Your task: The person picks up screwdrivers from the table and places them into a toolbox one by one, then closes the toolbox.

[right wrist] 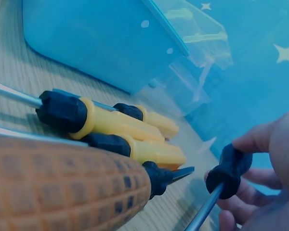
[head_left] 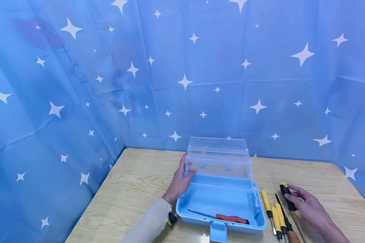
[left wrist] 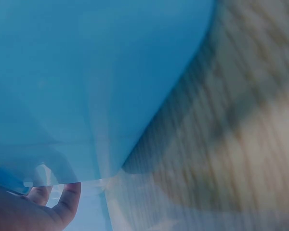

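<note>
A light-blue plastic toolbox [head_left: 219, 199] stands on the table with its clear lid [head_left: 220, 153] raised. My left hand [head_left: 178, 182] grips the lid's left side near the hinge, thumb in front and fingers behind; the left wrist view shows its fingertips at the box edge. Inside the box lies a screwdriver with a red and black handle [head_left: 231, 218]. To the right, my right hand [head_left: 311, 206] holds a black-handled screwdriver [right wrist: 229, 171] with a yellow end, thumb on one side and fingers on the other. Its shaft points toward the table's near edge.
Between box and right hand lie several yellow-handled screwdrivers [head_left: 266, 200] and a tool with a ribbed brown handle [right wrist: 67, 185]. A small black and yellow object [head_left: 171, 219] sits beside the left forearm. The box latch [head_left: 218, 232] hangs down in front. Behind the table hangs a blue starred curtain [head_left: 182, 67].
</note>
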